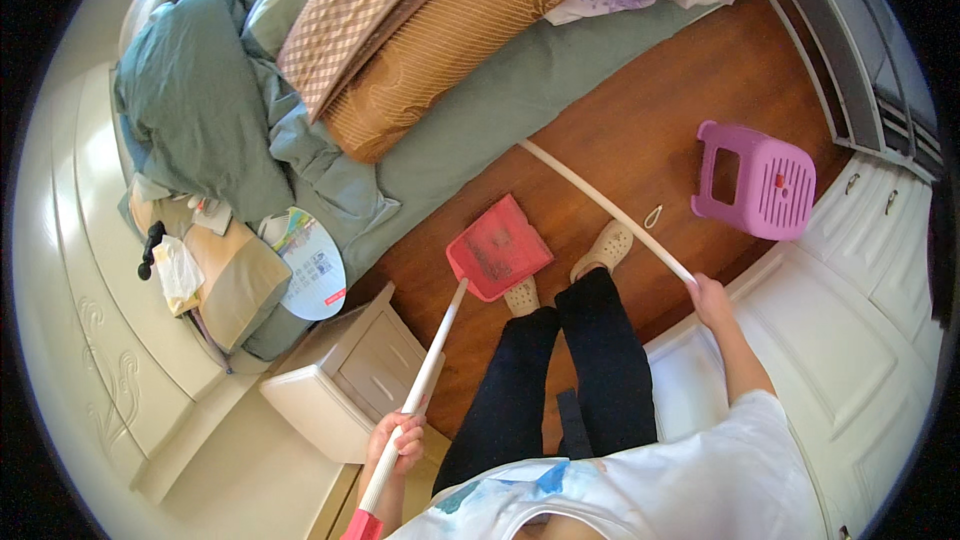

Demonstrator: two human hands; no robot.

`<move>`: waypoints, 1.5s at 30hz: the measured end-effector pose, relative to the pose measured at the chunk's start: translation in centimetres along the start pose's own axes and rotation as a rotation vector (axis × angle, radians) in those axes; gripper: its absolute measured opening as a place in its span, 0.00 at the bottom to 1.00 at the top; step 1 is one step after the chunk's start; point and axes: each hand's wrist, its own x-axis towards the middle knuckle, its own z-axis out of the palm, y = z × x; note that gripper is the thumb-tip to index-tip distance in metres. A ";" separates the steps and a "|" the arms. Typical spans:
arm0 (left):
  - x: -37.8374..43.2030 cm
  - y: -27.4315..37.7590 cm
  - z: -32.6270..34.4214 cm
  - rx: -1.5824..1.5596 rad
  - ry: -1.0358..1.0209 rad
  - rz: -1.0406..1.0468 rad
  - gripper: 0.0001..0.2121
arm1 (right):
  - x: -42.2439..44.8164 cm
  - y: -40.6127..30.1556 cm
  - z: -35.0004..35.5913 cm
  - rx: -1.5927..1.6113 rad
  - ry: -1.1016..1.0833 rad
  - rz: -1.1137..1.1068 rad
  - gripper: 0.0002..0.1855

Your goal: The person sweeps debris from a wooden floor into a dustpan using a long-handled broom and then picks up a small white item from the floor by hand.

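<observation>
My left hand (395, 442) is closed around the white handle of a red plastic dustpan (501, 247). The pan lies by my left clog on the wood floor, with grey dust and debris in it. Out to the right, my right hand (709, 300) grips the end of a long white pole (600, 201). That pole slants across the floor towards the bed, and its far end is hidden under the bed's edge, so what it bears cannot be seen. A small pale loop (653, 217) lies on the floor beside the pole.
A bed with a green sheet (480, 120), a rolled brown mat (450, 37) and bedding runs along the far side. A purple plastic stool (761, 180) stands at the right, near white cabinet doors (817, 345). At the left is a cream nightstand (360, 367); a round fan (311, 266) lies on the bed.
</observation>
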 end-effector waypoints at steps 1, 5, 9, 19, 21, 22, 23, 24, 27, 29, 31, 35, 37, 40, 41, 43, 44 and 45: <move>-0.3 -0.1 -0.6 -0.027 -0.013 0.007 0.18 | 1.9 -2.1 1.2 0.011 0.007 -0.028 0.16; -0.3 0.2 -2.1 -0.070 -0.068 0.065 0.21 | 11.9 -10.0 8.7 0.129 -0.058 -0.178 0.20; 0.2 1.2 -4.3 -0.069 -0.072 0.118 0.22 | 16.9 -14.9 13.2 0.188 -0.080 -0.354 0.21; -4.4 1.0 -8.3 -0.233 0.003 0.174 0.20 | 10.4 -0.2 6.2 -0.355 -0.243 -0.246 0.21; -5.2 1.2 -9.5 -0.235 -0.016 0.167 0.19 | 6.9 2.2 2.9 -0.393 -0.195 -0.293 0.17; -5.5 1.2 -9.9 -0.238 -0.011 0.176 0.19 | 5.3 3.2 1.5 -0.399 -0.162 -0.304 0.14; -5.9 1.1 -10.4 -0.243 -0.006 0.189 0.19 | 3.7 3.4 0.1 -0.404 -0.159 -0.282 0.15; -6.3 0.9 -10.7 -0.255 -0.012 0.200 0.18 | 2.3 3.4 -1.3 -0.409 -0.155 -0.264 0.15; -6.5 1.0 -11.4 -0.286 0.004 0.210 0.17 | -1.6 5.4 -3.5 -0.471 -0.153 -0.194 0.16; -6.5 1.0 -13.0 -0.278 -0.058 0.219 0.18 | -4.0 4.5 -4.9 -0.525 -0.148 -0.183 0.16; -6.5 0.8 -14.3 -0.271 -0.096 0.228 0.18 | -5.8 2.4 -5.4 -0.543 -0.126 -0.177 0.16; -6.4 0.3 -15.0 -0.273 -0.091 0.247 0.17 | -7.4 -3.2 -3.7 -0.411 -0.104 -0.222 0.17; -5.5 0.5 -15.7 -0.262 -0.101 0.254 0.17 | -6.6 -7.5 -1.2 -0.327 -0.112 -0.311 0.18; -4.8 1.0 -16.1 -0.307 -0.128 0.193 0.14 | -4.6 -13.0 3.4 -0.335 -0.128 -0.393 0.18; -4.8 1.2 -16.4 -0.331 -0.136 0.182 0.14 | -3.8 -13.3 4.3 -0.353 -0.139 -0.386 0.18; -5.1 1.7 -16.7 -0.358 -0.131 0.190 0.14 | -3.4 -13.7 5.4 -0.384 -0.151 -0.363 0.17; -5.2 2.2 -17.1 -0.362 -0.127 0.190 0.15 | -3.5 -12.6 4.9 -0.395 -0.132 -0.337 0.17; -5.3 2.5 -17.6 -0.379 -0.128 0.193 0.15 | -3.3 -10.9 4.0 -0.417 -0.117 -0.318 0.17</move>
